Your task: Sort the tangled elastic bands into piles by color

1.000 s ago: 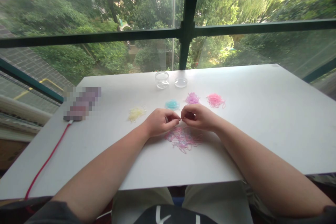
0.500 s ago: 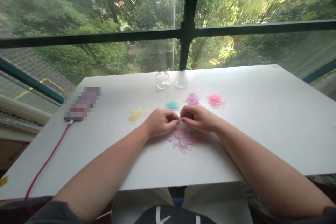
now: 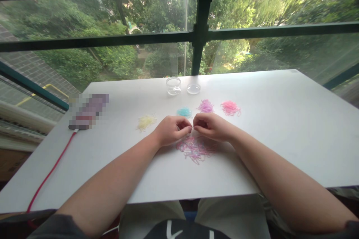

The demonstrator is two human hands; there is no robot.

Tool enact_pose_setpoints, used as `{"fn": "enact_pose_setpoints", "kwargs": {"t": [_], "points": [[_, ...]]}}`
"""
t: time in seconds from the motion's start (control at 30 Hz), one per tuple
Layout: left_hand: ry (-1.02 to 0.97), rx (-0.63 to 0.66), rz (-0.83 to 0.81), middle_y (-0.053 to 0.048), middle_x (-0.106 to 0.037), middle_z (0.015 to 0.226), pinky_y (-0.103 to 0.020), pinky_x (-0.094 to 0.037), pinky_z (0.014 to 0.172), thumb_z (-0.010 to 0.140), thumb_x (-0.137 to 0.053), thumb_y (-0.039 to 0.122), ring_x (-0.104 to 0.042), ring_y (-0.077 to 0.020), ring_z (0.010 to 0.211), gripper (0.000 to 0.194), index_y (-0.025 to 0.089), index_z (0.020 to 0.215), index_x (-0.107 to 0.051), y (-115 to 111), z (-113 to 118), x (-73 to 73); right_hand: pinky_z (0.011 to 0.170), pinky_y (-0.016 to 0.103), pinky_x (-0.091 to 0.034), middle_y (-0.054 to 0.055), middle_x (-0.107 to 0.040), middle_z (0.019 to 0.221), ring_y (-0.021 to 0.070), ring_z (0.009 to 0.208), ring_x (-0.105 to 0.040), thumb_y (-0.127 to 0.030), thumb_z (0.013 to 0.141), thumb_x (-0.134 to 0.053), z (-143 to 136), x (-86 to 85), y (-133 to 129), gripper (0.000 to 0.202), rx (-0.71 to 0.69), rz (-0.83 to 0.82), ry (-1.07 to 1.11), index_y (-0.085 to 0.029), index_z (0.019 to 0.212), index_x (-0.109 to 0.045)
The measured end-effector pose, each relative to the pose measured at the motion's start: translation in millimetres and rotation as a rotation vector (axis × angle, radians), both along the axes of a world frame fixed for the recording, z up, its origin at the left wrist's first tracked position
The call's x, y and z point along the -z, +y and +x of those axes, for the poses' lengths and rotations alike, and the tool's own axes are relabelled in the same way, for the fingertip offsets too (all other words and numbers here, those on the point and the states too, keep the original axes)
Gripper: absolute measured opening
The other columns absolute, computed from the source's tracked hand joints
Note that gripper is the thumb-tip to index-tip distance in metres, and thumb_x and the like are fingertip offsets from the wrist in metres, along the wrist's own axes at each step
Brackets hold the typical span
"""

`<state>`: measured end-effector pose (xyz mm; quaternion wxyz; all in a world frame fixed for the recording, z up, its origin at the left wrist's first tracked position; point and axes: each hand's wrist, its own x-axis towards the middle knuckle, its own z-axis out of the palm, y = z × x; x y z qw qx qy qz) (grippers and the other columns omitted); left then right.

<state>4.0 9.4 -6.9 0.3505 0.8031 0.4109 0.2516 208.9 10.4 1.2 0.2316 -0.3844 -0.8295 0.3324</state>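
My left hand (image 3: pixel 173 130) and my right hand (image 3: pixel 212 127) face each other over the middle of the table, fingertips pinched and a small gap between them. Whatever they grip is too small to make out. Just below them lies a mixed pile of thin pink and purple loops (image 3: pixel 196 150). Beyond the hands sit a blue pile (image 3: pixel 184 112), a purple pile (image 3: pixel 206 106) and a pink pile (image 3: pixel 230 108). A pale yellow pile (image 3: pixel 146 122) is left of my left hand.
Near the far edge of the white table (image 3: pixel 286 127) stand a clear round jar (image 3: pixel 173 86) and a clear shallow lid (image 3: pixel 193 89). On the left lies a blurred-out phone-like object (image 3: pixel 89 111) with a red cable (image 3: pixel 50 171). Windows rise behind.
The fingertips of my two hands are slightly farther apart. The piles, jar and lid have not moved.
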Motion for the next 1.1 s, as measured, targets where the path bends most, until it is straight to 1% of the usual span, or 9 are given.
{"fn": "enact_pose_setpoints", "kwargs": {"t": [0.23,0.43,0.77,0.97,1.1], "points": [[-0.025,0.029,-0.04,0.0,-0.073,0.075,-0.018,-0.045,0.056,0.079,-0.055,0.023,-0.064,-0.0103,0.063,0.014,0.016,0.083,-0.066,0.3,-0.5,0.8,0.05,0.02,-0.033,-0.004,-0.048,0.06,0.0079,0.054,-0.041,-0.011,0.075,-0.05,-0.2,-0.1,-0.9,0.008,0.024,-0.009,0.008,-0.017,0.079,-0.053],[-0.022,0.04,-0.063,-0.001,-0.074,0.077,-0.018,-0.048,0.059,0.079,-0.054,0.022,-0.067,-0.0116,0.066,0.014,0.017,0.084,-0.066,0.5,-0.8,1.9,0.051,0.02,-0.033,-0.004,-0.048,0.061,0.0078,0.054,-0.041,-0.008,0.073,-0.05,0.0,1.1,-0.6,0.01,0.019,-0.002,0.013,-0.017,0.077,-0.053],[-0.022,0.029,-0.063,-0.001,-0.074,0.077,-0.018,-0.049,0.06,0.078,-0.054,0.022,-0.068,-0.0127,0.069,0.015,0.017,0.083,-0.067,0.1,-0.5,1.9,0.05,0.02,-0.034,-0.004,-0.048,0.061,0.0078,0.054,-0.041,-0.009,0.072,-0.05,0.3,2.2,0.9,0.008,-0.005,0.0,0.029,-0.017,0.074,-0.052],[-0.016,0.006,-0.043,-0.002,-0.073,0.075,-0.019,-0.048,0.059,0.077,-0.055,0.023,-0.067,-0.0129,0.068,0.015,0.017,0.082,-0.068,-0.5,0.4,-0.4,0.051,0.021,-0.035,-0.004,-0.048,0.063,0.0084,0.055,-0.042,-0.016,0.075,-0.055,2.6,1.3,0.5,0.005,-0.04,-0.019,0.029,-0.017,0.076,-0.051],[0.006,-0.009,-0.014,-0.001,-0.072,0.072,-0.018,-0.046,0.056,0.076,-0.057,0.025,-0.064,-0.0116,0.063,0.014,0.017,0.079,-0.068,-0.5,0.4,-1.1,0.05,0.021,-0.034,-0.003,-0.048,0.063,0.0087,0.055,-0.041,-0.024,0.075,-0.061,2.6,-0.3,-0.5,0.012,-0.077,-0.047,0.011,-0.017,0.078,-0.051]]}}
